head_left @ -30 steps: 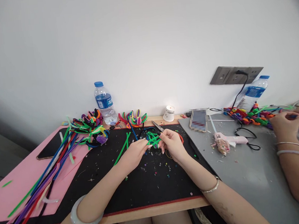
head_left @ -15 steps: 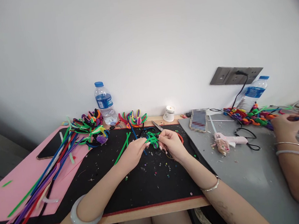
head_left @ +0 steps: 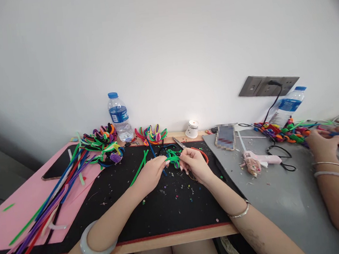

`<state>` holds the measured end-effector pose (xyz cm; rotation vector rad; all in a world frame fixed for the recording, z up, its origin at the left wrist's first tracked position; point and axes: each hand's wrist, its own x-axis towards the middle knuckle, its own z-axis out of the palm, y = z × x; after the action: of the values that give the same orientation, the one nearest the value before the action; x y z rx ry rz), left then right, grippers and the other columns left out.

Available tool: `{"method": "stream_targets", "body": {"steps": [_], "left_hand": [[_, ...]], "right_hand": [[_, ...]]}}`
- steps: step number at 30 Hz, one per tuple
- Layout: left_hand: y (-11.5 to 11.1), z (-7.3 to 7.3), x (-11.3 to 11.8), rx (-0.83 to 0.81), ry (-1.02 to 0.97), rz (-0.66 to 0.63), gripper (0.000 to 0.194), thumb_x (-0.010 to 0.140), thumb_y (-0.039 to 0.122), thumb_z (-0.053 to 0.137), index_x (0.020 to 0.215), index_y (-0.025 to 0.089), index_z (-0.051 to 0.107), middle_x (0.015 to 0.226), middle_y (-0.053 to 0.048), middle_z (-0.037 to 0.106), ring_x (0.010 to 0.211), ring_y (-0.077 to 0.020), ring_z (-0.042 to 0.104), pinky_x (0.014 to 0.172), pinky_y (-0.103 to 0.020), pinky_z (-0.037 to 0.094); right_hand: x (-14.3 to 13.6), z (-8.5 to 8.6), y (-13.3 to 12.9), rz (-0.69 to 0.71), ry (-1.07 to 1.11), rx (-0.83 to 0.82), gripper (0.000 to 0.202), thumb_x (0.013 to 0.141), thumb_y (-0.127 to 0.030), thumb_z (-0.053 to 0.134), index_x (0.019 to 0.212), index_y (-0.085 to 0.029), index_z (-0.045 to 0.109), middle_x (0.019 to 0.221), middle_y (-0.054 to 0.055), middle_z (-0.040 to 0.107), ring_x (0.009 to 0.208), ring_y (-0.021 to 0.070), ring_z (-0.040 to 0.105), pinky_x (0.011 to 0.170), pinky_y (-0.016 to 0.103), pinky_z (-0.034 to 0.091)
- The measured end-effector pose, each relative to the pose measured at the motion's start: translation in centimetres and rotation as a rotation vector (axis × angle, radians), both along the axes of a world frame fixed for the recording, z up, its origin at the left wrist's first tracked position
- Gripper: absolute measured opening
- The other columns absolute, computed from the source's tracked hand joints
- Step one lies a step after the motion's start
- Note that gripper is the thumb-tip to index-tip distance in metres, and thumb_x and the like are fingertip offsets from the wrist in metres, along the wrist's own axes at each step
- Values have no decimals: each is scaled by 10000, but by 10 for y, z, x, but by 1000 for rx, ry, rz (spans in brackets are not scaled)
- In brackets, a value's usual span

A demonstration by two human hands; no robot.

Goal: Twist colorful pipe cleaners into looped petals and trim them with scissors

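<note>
Black matting (head_left: 123,211) lies under both hands (head_left: 153,171) (head_left: 193,162) pinching green stems (head_left: 172,158).

From my remote seat I see, just off centre toward six o'clock, a bunch of fuzzy green strands (head_left: 172,158), bent and looped, pinched at its nine and three o'clock ends; a purple patch (head_left: 177,166) shows toward five o'clock.

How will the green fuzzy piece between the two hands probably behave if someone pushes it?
The green fuzzy piece would probably bend rather than break, since it already shows thin, curved parts. It is likely light: the left hand and right hand seem to hold it in a mere pinch. Rolling looks unlikely, as its outline is uneven.
</note>
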<state>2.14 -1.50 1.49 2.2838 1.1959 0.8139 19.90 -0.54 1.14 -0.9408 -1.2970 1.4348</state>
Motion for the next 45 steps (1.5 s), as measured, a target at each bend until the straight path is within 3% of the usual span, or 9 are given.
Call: {"method": "stream_targets", "body": {"steps": [13,21,24,30,33,40,45], "left_hand": [[-5,9,1,-96,-212,24,352,891,354,253,695,173,482,635,19,441,615,-124,430,618,-240,336],[2,-5,2,-548,-635,-73,359,855,471,332,690,164,419,531,78,164,431,-58,153,395,-196,126],[4,-9,1,-665,-741,-106,346,846,470,368,695,162,415,543,83,150,435,-50,116,395,-193,90],[3,-8,1,-741,-824,-129,344,842,456,399,689,150,432,541,85,156,435,-40,113,399,-187,78],[3,-7,1,-769,-856,-126,337,843,446,406,690,147,433,543,84,174,433,-36,113,398,-182,75],[5,-6,1,-791,-873,-32,325,828,435,441,669,152,415,525,90,183,416,-29,118,386,-170,74],[6,-5,2,-784,-857,30,327,814,433,460,649,156,406,512,95,176,403,-25,113,379,-167,68]], "right_hand": [[2,-2,3,148,199,-267,240,746,-338,573,628,-129,575,558,20,605,396,67,473,343,163,356],[7,-3,3,387,310,-371,210,790,-307,528,750,-112,594,590,28,599,416,69,476,392,181,364],[7,-5,4,392,334,-372,201,797,-291,520,756,-107,590,603,27,591,440,75,483,397,185,359],[9,-3,3,429,326,-390,172,790,-270,541,735,-112,580,596,16,574,464,70,490,408,177,355],[7,1,-1,451,265,-343,200,785,-303,554,734,-112,575,579,10,560,460,65,482,402,167,345],[-1,1,-4,300,-41,-41,256,789,-357,530,711,-117,572,551,-5,558,397,42,416,381,159,308],[-4,1,-7,243,-144,114,256,797,-350,503,699,-122,564,532,-15,552,359,33,369,366,166,274]]}}
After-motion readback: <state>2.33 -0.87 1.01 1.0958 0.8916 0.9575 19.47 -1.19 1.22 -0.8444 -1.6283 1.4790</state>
